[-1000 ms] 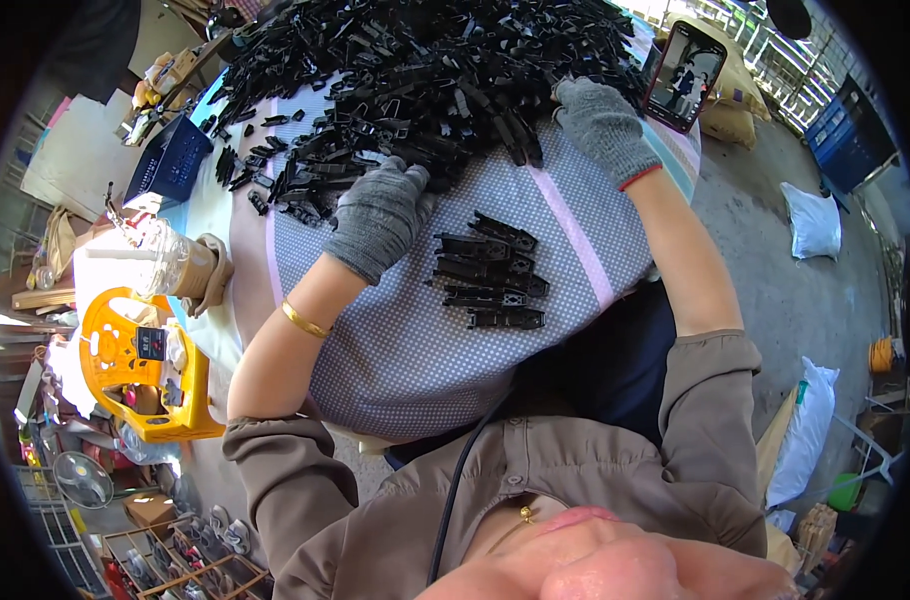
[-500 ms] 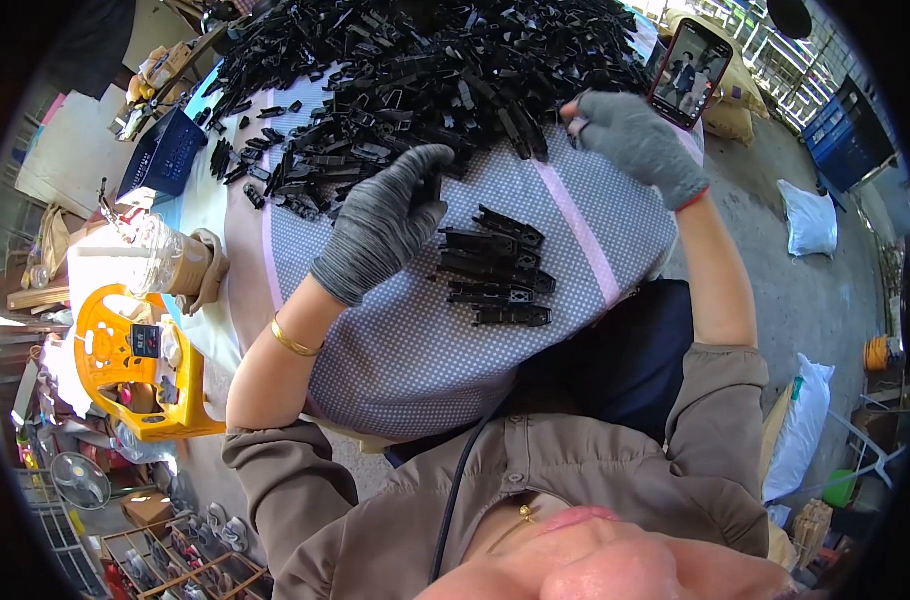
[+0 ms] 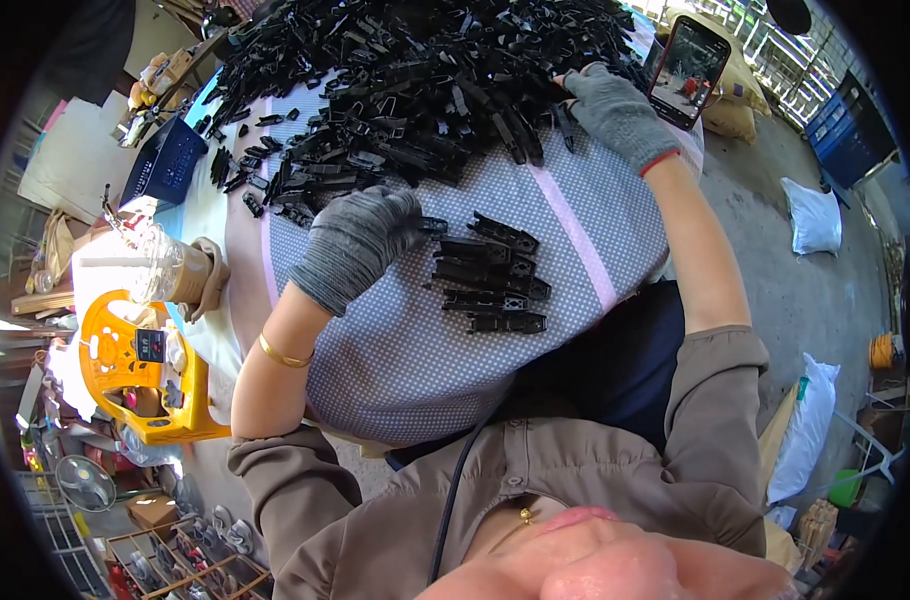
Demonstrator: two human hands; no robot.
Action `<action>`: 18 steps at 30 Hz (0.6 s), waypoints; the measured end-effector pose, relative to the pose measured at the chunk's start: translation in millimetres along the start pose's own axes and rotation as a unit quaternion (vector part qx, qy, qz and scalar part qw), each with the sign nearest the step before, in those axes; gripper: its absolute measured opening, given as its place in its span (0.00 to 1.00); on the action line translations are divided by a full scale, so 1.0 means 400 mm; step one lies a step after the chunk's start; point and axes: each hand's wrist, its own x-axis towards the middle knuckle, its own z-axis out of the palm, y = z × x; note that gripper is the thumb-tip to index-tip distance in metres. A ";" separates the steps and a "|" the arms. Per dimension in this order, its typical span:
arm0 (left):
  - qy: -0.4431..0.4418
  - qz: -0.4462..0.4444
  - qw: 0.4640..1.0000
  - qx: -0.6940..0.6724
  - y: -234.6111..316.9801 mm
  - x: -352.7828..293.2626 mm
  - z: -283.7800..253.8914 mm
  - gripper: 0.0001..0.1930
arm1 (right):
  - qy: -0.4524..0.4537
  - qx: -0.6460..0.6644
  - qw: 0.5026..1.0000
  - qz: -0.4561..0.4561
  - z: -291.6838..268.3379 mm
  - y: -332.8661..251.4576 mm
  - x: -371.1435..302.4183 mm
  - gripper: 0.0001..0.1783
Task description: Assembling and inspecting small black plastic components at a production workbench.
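Observation:
My left hand (image 3: pixel 360 240), in a grey striped knit glove, is closed on a black plastic part (image 3: pixel 434 226); its end sticks out on the right, over the dotted cloth. Close to that hand, several long black plastic clips (image 3: pixel 490 283) lie roughly side by side in a short stack. At the right edge of the large heap of black parts (image 3: pixel 405 80), my right hand (image 3: pixel 612 112) wears a grey glove with bare fingertips. Its fingers are bent together against the heap; what they pinch is too small to make out. A loose black part (image 3: pixel 564 128) lies just below them.
A phone (image 3: pixel 689 72) with a lit screen stands beside my right hand. The dotted cloth (image 3: pixel 395 370) covers the table. On the left are a blue basket (image 3: pixel 170 160), a plastic cup (image 3: pixel 160 255) and a yellow chair (image 3: pixel 110 350). White sacks (image 3: pixel 813 215) lie on the floor at right.
My left hand has moved down and slightly left, its fingers closing, and a black part now shows at its fingertips. My right hand has shifted up and left against the heap's edge.

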 end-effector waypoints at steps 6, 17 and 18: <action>-0.009 -0.014 0.999 0.042 0.016 -0.002 0.010 0.12 | -0.051 -0.035 0.997 0.037 -0.016 -0.025 -0.004 0.16; 0.040 -0.100 0.871 -0.479 0.029 0.001 -0.002 0.14 | 0.013 0.139 0.986 -0.087 -0.082 -0.050 -0.086 0.11; 0.044 -0.103 0.868 -0.484 0.034 -0.001 -0.003 0.13 | -0.030 0.168 0.977 -0.130 -0.090 -0.055 -0.092 0.10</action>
